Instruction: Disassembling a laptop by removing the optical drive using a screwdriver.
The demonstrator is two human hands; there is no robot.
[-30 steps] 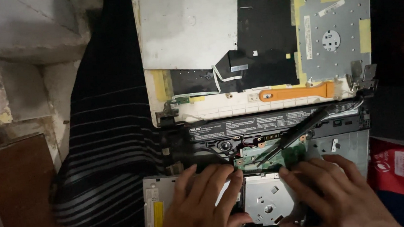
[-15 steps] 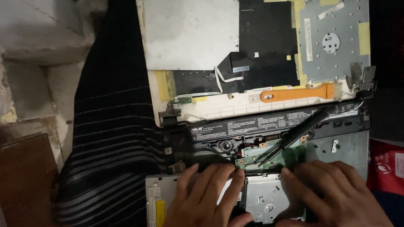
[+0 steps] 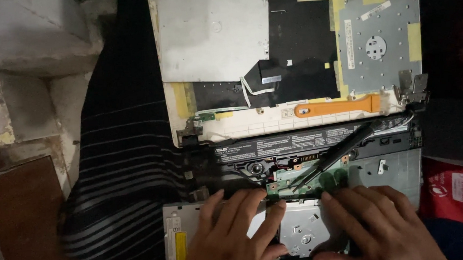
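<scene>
Resting flat on a silver metal optical drive (image 3: 300,232), both of the person's hands are spread over its top plate at the near edge of an opened black laptop base (image 3: 317,152). The left hand (image 3: 232,235) lies with fingers splayed and palm down, not curled round anything; the right hand (image 3: 371,228) does the same, its fingertips pressing the drive's right side. Neither hand grips; they bear down on the drive.

As for progress, I judge the stripping-down well on: the cream-coloured lid panel (image 3: 213,33) is folded back with its dark inner sheet and yellow tape bared, the green circuit board (image 3: 308,179) lies exposed, and the drive sits part-way out of its bay. Whether it is free of its bay I cannot tell.

Counting: one optical drive, one laptop base, one lid panel, one orange plastic pry tool (image 3: 338,107) lying on the lid's edge, one black-handled screwdriver (image 3: 338,153) resting slantwise across the board, one red packet (image 3: 454,189) at the right, and one dark striped cloth (image 3: 122,167) under it all.
</scene>
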